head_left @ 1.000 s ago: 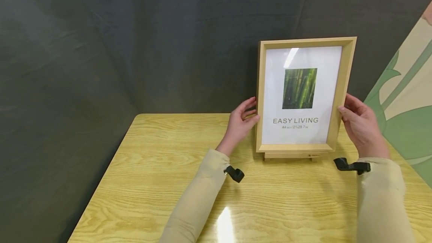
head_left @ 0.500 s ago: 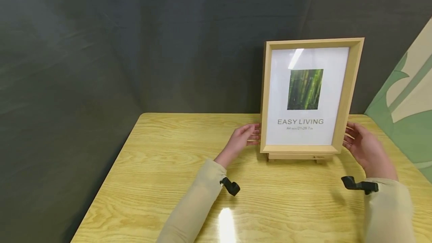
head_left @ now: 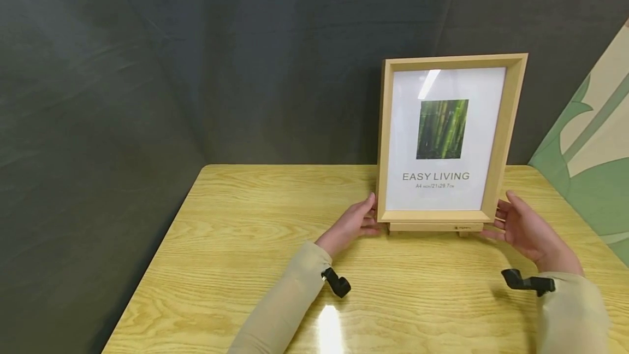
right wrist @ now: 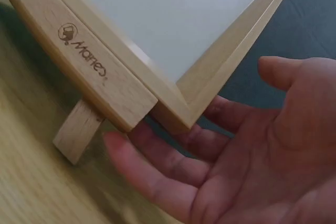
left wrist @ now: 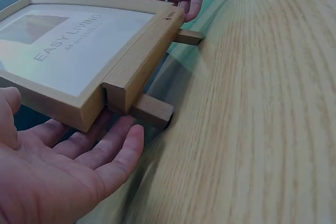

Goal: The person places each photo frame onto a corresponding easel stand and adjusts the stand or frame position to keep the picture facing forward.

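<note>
A light wooden picture frame (head_left: 502, 141) with a bamboo photo and the words EASY LIVING leans back on a small wooden easel (head_left: 427, 227). The easel's front ledge carries a burnt-in logo in the right wrist view, and short feet stick out below it. My left hand (head_left: 348, 227) is at the lower left corner, palm facing in, its fingers reaching behind the frame and ledge end. At the lower right corner is my right hand (head_left: 533, 234), with extended fingers passing under the ledge end and its thumb apart from the frame. Fingertips of both hands are partly hidden.
The frame and easel stand near the back of a wood-grain table (head_left: 236, 245). Behind it hangs a dark grey curtain (head_left: 295, 59). A green and cream patterned panel (head_left: 589, 152) borders the table on the right.
Both hands have slid down from the frame's sides to its lower corners. The right thumb has come off the frame's front. The frame stays on the easel.
</note>
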